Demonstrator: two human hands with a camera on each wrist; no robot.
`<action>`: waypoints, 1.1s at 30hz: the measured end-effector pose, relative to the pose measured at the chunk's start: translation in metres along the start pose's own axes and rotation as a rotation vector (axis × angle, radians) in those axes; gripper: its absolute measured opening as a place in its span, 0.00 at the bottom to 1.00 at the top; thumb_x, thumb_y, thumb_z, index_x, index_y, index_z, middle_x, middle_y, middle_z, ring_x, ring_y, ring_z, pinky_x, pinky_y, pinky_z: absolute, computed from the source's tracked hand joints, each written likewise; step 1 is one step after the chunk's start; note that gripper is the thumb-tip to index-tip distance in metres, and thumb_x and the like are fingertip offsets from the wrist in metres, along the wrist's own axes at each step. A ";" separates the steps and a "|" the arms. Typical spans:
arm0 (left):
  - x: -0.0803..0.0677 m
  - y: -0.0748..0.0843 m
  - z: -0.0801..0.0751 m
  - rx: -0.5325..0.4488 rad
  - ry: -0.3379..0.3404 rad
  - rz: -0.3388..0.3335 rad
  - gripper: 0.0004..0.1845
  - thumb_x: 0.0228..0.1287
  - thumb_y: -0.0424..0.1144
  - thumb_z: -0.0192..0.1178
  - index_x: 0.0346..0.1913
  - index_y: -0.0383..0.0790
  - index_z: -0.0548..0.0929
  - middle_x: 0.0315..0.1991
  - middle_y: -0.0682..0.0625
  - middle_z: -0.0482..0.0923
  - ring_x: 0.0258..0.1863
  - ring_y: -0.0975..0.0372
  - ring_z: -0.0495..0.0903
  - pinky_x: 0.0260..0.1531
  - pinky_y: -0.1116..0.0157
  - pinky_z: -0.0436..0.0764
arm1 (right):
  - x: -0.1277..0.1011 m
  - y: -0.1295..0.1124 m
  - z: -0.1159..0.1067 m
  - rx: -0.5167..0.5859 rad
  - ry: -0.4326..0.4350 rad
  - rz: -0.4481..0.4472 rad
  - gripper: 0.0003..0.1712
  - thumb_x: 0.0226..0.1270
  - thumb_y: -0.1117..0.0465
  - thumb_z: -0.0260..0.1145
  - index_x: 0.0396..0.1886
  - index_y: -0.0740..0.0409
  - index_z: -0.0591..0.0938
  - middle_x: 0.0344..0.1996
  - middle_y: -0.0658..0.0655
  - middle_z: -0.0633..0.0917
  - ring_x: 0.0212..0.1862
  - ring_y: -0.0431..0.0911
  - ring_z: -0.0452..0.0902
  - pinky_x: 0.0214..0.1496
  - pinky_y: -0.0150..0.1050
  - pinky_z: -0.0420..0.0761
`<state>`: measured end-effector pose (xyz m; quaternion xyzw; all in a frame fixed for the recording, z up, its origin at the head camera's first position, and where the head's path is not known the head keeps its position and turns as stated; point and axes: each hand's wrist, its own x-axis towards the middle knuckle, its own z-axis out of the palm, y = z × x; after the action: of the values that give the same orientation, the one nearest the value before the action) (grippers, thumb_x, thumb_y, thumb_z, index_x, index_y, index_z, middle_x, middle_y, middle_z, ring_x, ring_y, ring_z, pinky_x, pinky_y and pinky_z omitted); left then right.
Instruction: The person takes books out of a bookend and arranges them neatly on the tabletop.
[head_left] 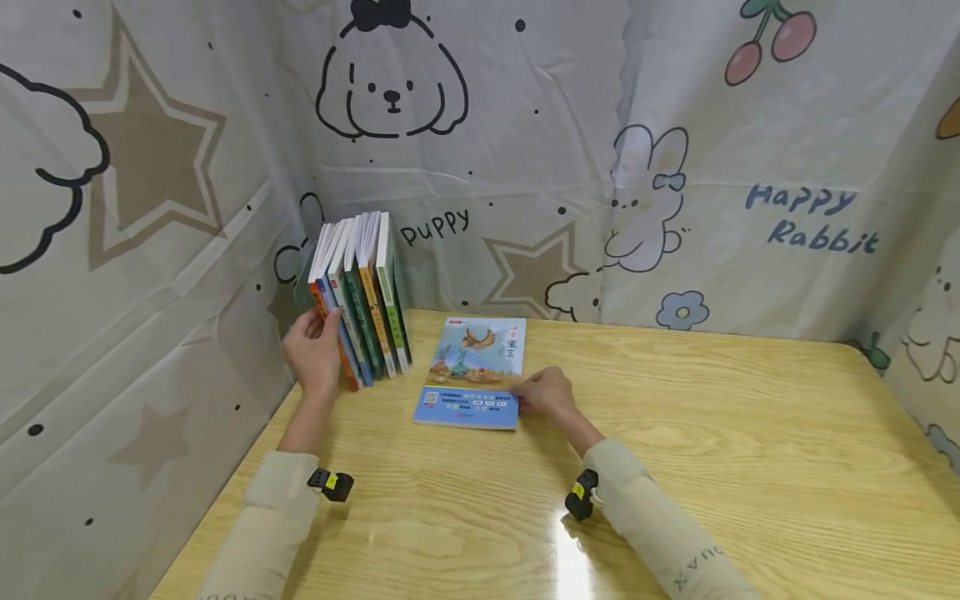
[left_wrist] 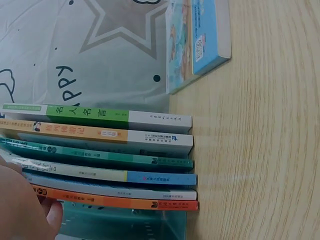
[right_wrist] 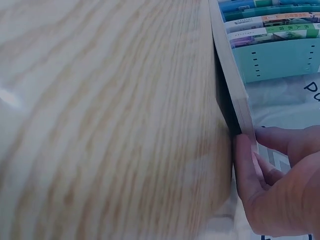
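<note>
Several thin books (head_left: 363,304) stand upright in a row at the table's back left, inside a translucent green bookend (left_wrist: 130,225). Their spines (left_wrist: 115,165) are green, orange, teal, blue and red-orange. My left hand (head_left: 311,346) rests against the row's left end, with its thumb (left_wrist: 52,215) touching the red-orange spine. A blue picture book (head_left: 476,371) lies flat just right of the row. My right hand (head_left: 546,392) pinches this book's right edge (right_wrist: 235,85), and the fingers (right_wrist: 245,165) curl at the edge, which sits slightly off the wood.
The wooden table (head_left: 712,467) stretches wide to the right and front. Printed cartoon curtains (head_left: 600,150) close in the back and both sides, right behind the books. The table's left edge (head_left: 225,508) runs close beside my left forearm.
</note>
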<state>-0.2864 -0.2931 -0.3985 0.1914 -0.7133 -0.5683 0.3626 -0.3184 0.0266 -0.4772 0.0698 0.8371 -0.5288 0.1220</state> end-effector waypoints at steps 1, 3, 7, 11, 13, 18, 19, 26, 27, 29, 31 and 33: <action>0.000 0.000 -0.001 -0.002 -0.006 -0.001 0.24 0.69 0.45 0.65 0.60 0.32 0.81 0.57 0.39 0.81 0.55 0.54 0.80 0.55 0.64 0.78 | 0.000 0.000 0.000 -0.011 0.004 0.001 0.09 0.62 0.64 0.74 0.34 0.68 0.89 0.23 0.57 0.87 0.26 0.43 0.84 0.29 0.34 0.83; -0.001 0.002 -0.002 -0.012 -0.015 -0.002 0.24 0.69 0.45 0.65 0.61 0.32 0.81 0.58 0.40 0.80 0.56 0.55 0.80 0.55 0.63 0.78 | 0.000 0.000 0.001 -0.026 0.010 0.002 0.08 0.62 0.63 0.74 0.33 0.67 0.89 0.22 0.56 0.86 0.24 0.42 0.83 0.27 0.33 0.82; -0.002 0.001 -0.002 -0.042 -0.014 -0.001 0.23 0.69 0.43 0.65 0.62 0.33 0.81 0.58 0.40 0.80 0.56 0.55 0.80 0.54 0.64 0.78 | -0.001 -0.001 -0.001 -0.052 0.019 -0.016 0.08 0.62 0.63 0.74 0.30 0.66 0.88 0.21 0.55 0.86 0.23 0.41 0.82 0.25 0.31 0.80; -0.004 -0.001 -0.003 -0.048 0.017 0.010 0.21 0.68 0.41 0.66 0.59 0.32 0.82 0.55 0.39 0.82 0.53 0.54 0.81 0.52 0.65 0.79 | -0.003 -0.001 -0.002 -0.060 0.015 -0.033 0.09 0.63 0.63 0.73 0.31 0.67 0.89 0.20 0.56 0.86 0.23 0.42 0.81 0.24 0.31 0.79; -0.005 -0.003 -0.004 -0.030 0.046 0.033 0.20 0.69 0.41 0.66 0.57 0.32 0.83 0.52 0.38 0.83 0.50 0.55 0.82 0.51 0.66 0.80 | -0.003 0.000 -0.001 -0.061 0.008 -0.038 0.08 0.64 0.64 0.73 0.33 0.68 0.89 0.21 0.56 0.86 0.23 0.42 0.82 0.25 0.31 0.80; -0.007 -0.004 -0.005 -0.030 0.122 0.104 0.16 0.71 0.39 0.63 0.54 0.33 0.86 0.47 0.38 0.85 0.43 0.58 0.81 0.45 0.68 0.79 | -0.004 0.002 -0.002 -0.095 0.024 -0.097 0.08 0.65 0.64 0.71 0.34 0.67 0.89 0.21 0.55 0.86 0.24 0.41 0.82 0.25 0.31 0.80; -0.007 -0.004 -0.006 -0.046 0.135 0.109 0.15 0.71 0.38 0.63 0.54 0.33 0.86 0.48 0.39 0.85 0.43 0.60 0.81 0.46 0.68 0.79 | -0.005 0.002 -0.002 -0.107 0.036 -0.123 0.07 0.65 0.65 0.70 0.33 0.67 0.90 0.21 0.55 0.86 0.24 0.42 0.82 0.25 0.31 0.80; -0.008 -0.002 -0.012 -0.147 0.211 0.195 0.14 0.72 0.37 0.61 0.53 0.34 0.87 0.46 0.42 0.85 0.41 0.65 0.81 0.43 0.70 0.79 | -0.009 0.007 -0.008 -0.154 0.116 -0.298 0.08 0.65 0.66 0.68 0.27 0.63 0.91 0.20 0.54 0.86 0.21 0.43 0.79 0.24 0.32 0.73; -0.008 -0.001 -0.012 -0.164 0.227 0.219 0.13 0.71 0.37 0.61 0.51 0.33 0.87 0.45 0.43 0.85 0.39 0.66 0.81 0.42 0.70 0.79 | -0.010 0.007 -0.009 -0.145 0.120 -0.317 0.09 0.65 0.66 0.68 0.28 0.63 0.91 0.20 0.54 0.86 0.22 0.43 0.79 0.25 0.32 0.73; -0.007 0.002 -0.014 -0.184 0.264 0.251 0.12 0.71 0.37 0.62 0.49 0.32 0.88 0.41 0.44 0.85 0.36 0.67 0.80 0.39 0.72 0.77 | -0.011 0.004 -0.012 -0.120 0.121 -0.337 0.09 0.67 0.65 0.68 0.29 0.64 0.91 0.21 0.55 0.87 0.23 0.44 0.81 0.26 0.34 0.76; -0.006 0.006 -0.016 -0.182 0.308 0.274 0.11 0.70 0.36 0.62 0.47 0.32 0.89 0.39 0.46 0.85 0.34 0.69 0.79 0.37 0.73 0.76 | -0.013 0.001 -0.016 -0.094 0.114 -0.353 0.09 0.67 0.64 0.68 0.31 0.65 0.90 0.22 0.55 0.87 0.25 0.45 0.83 0.28 0.36 0.79; -0.005 0.011 -0.018 -0.176 0.348 0.286 0.11 0.70 0.35 0.62 0.45 0.30 0.89 0.35 0.48 0.84 0.31 0.69 0.76 0.35 0.73 0.74 | -0.014 -0.002 -0.019 -0.063 0.107 -0.346 0.09 0.68 0.63 0.69 0.33 0.64 0.90 0.24 0.55 0.87 0.27 0.46 0.84 0.31 0.37 0.82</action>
<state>-0.2688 -0.2989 -0.3882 0.1512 -0.6076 -0.5297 0.5721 -0.3077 0.0431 -0.4637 -0.0512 0.8580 -0.5109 -0.0135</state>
